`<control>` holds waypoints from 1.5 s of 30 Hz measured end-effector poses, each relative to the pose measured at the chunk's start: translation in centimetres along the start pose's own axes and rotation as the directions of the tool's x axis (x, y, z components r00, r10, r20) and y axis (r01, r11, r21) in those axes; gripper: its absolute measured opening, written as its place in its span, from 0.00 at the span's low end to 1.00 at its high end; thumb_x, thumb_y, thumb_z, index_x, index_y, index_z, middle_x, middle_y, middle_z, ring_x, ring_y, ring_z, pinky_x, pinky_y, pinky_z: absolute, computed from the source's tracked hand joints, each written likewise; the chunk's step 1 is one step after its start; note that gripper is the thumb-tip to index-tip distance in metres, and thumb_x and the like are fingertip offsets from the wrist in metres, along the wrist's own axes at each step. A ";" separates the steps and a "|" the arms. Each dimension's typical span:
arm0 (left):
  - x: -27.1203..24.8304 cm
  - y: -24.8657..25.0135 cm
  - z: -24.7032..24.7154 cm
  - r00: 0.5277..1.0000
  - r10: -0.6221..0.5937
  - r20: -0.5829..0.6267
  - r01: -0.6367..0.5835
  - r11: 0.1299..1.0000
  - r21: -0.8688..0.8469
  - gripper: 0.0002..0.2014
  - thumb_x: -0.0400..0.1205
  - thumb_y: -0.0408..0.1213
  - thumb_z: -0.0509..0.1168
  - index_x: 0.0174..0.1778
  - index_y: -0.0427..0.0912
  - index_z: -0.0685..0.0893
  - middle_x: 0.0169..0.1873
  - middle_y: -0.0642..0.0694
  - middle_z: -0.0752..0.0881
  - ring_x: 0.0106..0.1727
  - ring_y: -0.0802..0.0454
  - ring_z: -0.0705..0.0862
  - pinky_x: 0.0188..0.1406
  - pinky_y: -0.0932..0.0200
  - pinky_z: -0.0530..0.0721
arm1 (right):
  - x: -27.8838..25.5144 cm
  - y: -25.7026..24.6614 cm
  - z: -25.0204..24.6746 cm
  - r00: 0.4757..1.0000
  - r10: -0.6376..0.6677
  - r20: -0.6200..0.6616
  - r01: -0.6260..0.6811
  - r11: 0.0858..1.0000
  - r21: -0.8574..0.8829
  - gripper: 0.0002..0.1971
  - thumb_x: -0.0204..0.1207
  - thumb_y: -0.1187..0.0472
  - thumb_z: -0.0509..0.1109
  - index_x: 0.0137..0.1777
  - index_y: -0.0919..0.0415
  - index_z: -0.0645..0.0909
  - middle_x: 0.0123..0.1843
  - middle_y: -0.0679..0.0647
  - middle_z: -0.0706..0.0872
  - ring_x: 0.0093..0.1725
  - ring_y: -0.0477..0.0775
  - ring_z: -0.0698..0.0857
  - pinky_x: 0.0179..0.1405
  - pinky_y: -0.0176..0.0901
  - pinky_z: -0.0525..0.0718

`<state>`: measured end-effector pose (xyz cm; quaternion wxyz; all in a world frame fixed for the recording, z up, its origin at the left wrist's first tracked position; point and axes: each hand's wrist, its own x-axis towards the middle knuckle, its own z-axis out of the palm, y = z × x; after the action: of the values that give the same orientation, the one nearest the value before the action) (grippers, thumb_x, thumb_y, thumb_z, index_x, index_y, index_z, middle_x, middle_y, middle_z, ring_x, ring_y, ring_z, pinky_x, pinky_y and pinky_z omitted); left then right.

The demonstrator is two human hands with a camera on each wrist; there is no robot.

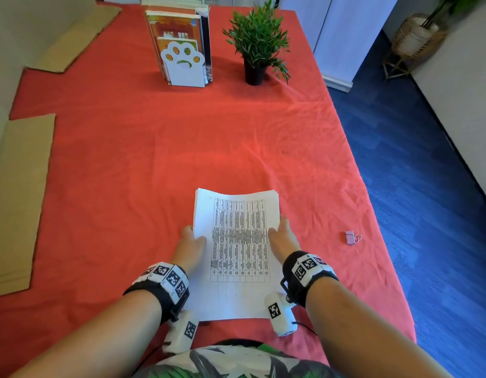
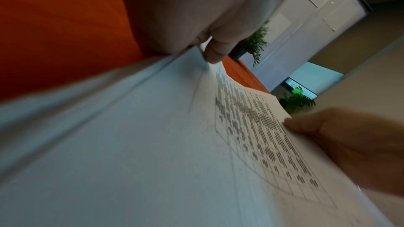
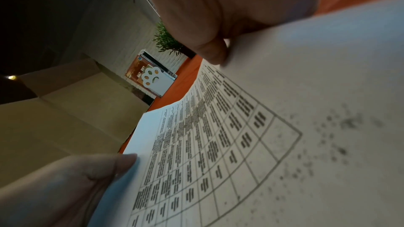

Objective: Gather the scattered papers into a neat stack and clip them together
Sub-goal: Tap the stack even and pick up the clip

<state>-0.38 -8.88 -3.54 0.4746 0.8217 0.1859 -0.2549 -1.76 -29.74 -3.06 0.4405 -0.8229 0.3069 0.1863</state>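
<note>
A: Fingers first. Left thumb (image 2: 215,50) lies on top of the white printed paper stack (image 1: 237,249), the rest tucked under its left edge, so the left hand (image 1: 189,245) is clamped on it. The right hand (image 1: 282,236) does the same on the right edge.

B: Head view confirms it?

A: It shows both thumbs on top; the fingers beneath are hidden. The wrist views show the thumb pinch close up. Stack is lifted at the near middle of the red tablecloth (image 1: 154,159), table grid print facing up.

B: Clip?

A: Small pink binder clip (image 1: 351,237) lies on the cloth to the right, apart from the stack, head view only. The white paw-shaped bookend with books (image 1: 183,64) and the green potted plant (image 1: 257,42) stand at the far end.
</note>
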 end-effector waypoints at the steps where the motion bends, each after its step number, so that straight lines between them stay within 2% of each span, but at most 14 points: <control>1: -0.1 -0.1 0.2 1.000 0.013 -0.017 -0.013 1.000 0.019 0.19 0.84 0.35 0.53 0.71 0.39 0.63 0.53 0.40 0.82 0.49 0.42 0.83 0.49 0.49 0.81 | 0.0 -0.1 0.1 1.000 0.001 0.000 -0.001 1.000 -0.027 0.23 0.82 0.61 0.54 0.77 0.52 0.59 0.62 0.60 0.84 0.57 0.66 0.85 0.61 0.57 0.82; 4: 0.0 -0.3 0.6 0.997 0.017 -0.080 -0.015 0.999 0.035 0.18 0.85 0.34 0.53 0.71 0.40 0.64 0.57 0.38 0.81 0.55 0.38 0.82 0.60 0.43 0.81 | 0.3 -0.4 -0.1 1.000 0.022 -0.010 -0.022 1.000 -0.009 0.19 0.83 0.61 0.54 0.73 0.59 0.64 0.61 0.60 0.83 0.57 0.64 0.84 0.60 0.56 0.82; 9: -0.1 0.3 0.8 0.992 0.006 -0.122 0.004 0.997 0.076 0.22 0.82 0.30 0.57 0.72 0.39 0.63 0.61 0.37 0.80 0.57 0.37 0.82 0.62 0.41 0.81 | 0.4 0.1 -1.0 0.999 -0.004 -0.040 0.007 0.997 0.071 0.13 0.80 0.67 0.58 0.63 0.61 0.74 0.53 0.55 0.84 0.48 0.55 0.82 0.47 0.43 0.78; 13: 0.0 2.9 0.1 0.951 0.246 -0.190 -0.133 0.875 0.465 0.35 0.82 0.34 0.58 0.83 0.48 0.48 0.83 0.44 0.53 0.82 0.38 0.57 0.79 0.39 0.60 | 0.0 0.8 -1.2 0.999 -0.034 -0.033 0.038 0.990 0.136 0.09 0.79 0.67 0.58 0.57 0.56 0.73 0.47 0.51 0.83 0.40 0.47 0.82 0.34 0.40 0.76; 15: 1.0 4.7 -0.2 0.916 0.398 -0.042 -0.293 0.738 0.607 0.32 0.85 0.39 0.55 0.83 0.52 0.48 0.84 0.51 0.48 0.84 0.42 0.47 0.80 0.34 0.49 | -0.1 1.0 -1.2 0.998 -0.053 -0.025 0.056 0.986 0.154 0.09 0.80 0.66 0.58 0.57 0.56 0.73 0.46 0.51 0.83 0.41 0.48 0.82 0.35 0.40 0.77; 17: 2.4 6.1 -0.3 0.909 0.395 0.131 -0.375 0.640 0.671 0.27 0.87 0.43 0.50 0.82 0.55 0.50 0.84 0.55 0.51 0.85 0.45 0.43 0.78 0.26 0.43 | -0.3 1.2 -1.1 0.998 -0.058 -0.022 0.061 0.981 0.184 0.10 0.80 0.66 0.58 0.57 0.56 0.74 0.47 0.51 0.83 0.45 0.52 0.84 0.40 0.43 0.81; 20: 4.5 7.3 -0.6 0.920 0.320 0.226 -0.378 0.571 0.729 0.20 0.88 0.46 0.48 0.77 0.55 0.65 0.73 0.53 0.71 0.81 0.45 0.58 0.74 0.25 0.52 | -0.6 1.3 -1.2 0.997 -0.069 -0.019 0.072 0.974 0.215 0.10 0.79 0.66 0.58 0.57 0.57 0.75 0.49 0.53 0.85 0.49 0.56 0.86 0.49 0.50 0.85; 22: 5.3 7.5 -0.8 0.889 0.347 0.298 -0.454 0.594 0.664 0.13 0.88 0.41 0.50 0.60 0.42 0.78 0.50 0.47 0.80 0.59 0.43 0.77 0.57 0.47 0.73 | -0.5 1.3 -1.5 0.995 -0.099 -0.028 0.103 0.980 0.169 0.11 0.80 0.66 0.59 0.59 0.57 0.76 0.50 0.52 0.84 0.50 0.56 0.85 0.51 0.47 0.83; 24: 6.0 6.9 -0.9 0.862 0.400 0.310 -0.501 0.591 0.632 0.11 0.87 0.34 0.52 0.42 0.38 0.77 0.36 0.46 0.76 0.41 0.45 0.76 0.37 0.54 0.68 | -0.1 1.6 -2.2 0.989 -0.116 -0.089 0.126 0.986 0.109 0.12 0.80 0.64 0.60 0.61 0.57 0.78 0.49 0.52 0.83 0.51 0.56 0.83 0.49 0.43 0.79; 27: 6.8 5.9 -1.3 0.882 0.396 0.255 -0.456 0.582 0.673 0.16 0.84 0.30 0.52 0.31 0.50 0.68 0.33 0.49 0.75 0.40 0.46 0.75 0.43 0.52 0.74 | 1.2 2.4 -4.9 0.942 -0.036 -0.334 -0.013 0.990 -0.142 0.17 0.77 0.62 0.61 0.64 0.53 0.79 0.61 0.57 0.79 0.61 0.63 0.81 0.61 0.53 0.80; 30: 7.0 5.4 -1.5 0.918 0.319 0.238 -0.386 0.567 0.728 0.13 0.86 0.37 0.51 0.39 0.54 0.76 0.40 0.50 0.79 0.46 0.46 0.76 0.59 0.42 0.77 | 1.8 4.2 -8.7 0.818 0.108 -0.565 -0.281 0.933 -0.227 0.21 0.75 0.62 0.61 0.69 0.52 0.76 0.68 0.59 0.73 0.68 0.66 0.74 0.66 0.59 0.75; 34: 7.3 5.1 -1.5 0.934 0.295 0.201 -0.346 0.607 0.716 0.11 0.86 0.43 0.54 0.60 0.51 0.79 0.48 0.50 0.81 0.52 0.46 0.78 0.62 0.42 0.75 | 2.6 6.9 -11.1 0.750 0.276 -0.601 -0.422 0.899 -0.114 0.21 0.78 0.60 0.61 0.71 0.60 0.73 0.70 0.64 0.69 0.69 0.70 0.72 0.68 0.60 0.71; 40: 7.9 4.0 -2.0 0.928 0.318 0.195 -0.370 0.710 0.600 0.10 0.84 0.44 0.59 0.58 0.51 0.82 0.45 0.52 0.84 0.49 0.47 0.82 0.59 0.43 0.79 | 3.8 7.5 -11.2 0.789 0.360 -0.497 -0.371 0.925 0.081 0.19 0.79 0.59 0.66 0.63 0.74 0.77 0.65 0.73 0.82 0.65 0.72 0.80 0.62 0.53 0.77; 45: 7.7 4.0 -2.3 0.932 0.305 0.197 -0.363 0.775 0.518 0.07 0.83 0.43 0.62 0.53 0.52 0.84 0.44 0.54 0.86 0.49 0.48 0.84 0.60 0.42 0.80 | 2.6 4.5 -9.0 0.894 0.171 -0.414 -0.145 0.985 0.095 0.10 0.79 0.64 0.64 0.51 0.68 0.86 0.52 0.62 0.90 0.56 0.64 0.86 0.45 0.38 0.72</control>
<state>8.52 -8.29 -4.43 0.2668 0.9282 -0.0677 -0.2503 -2.51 -40.13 -2.43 0.3726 -0.8020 0.4659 0.0303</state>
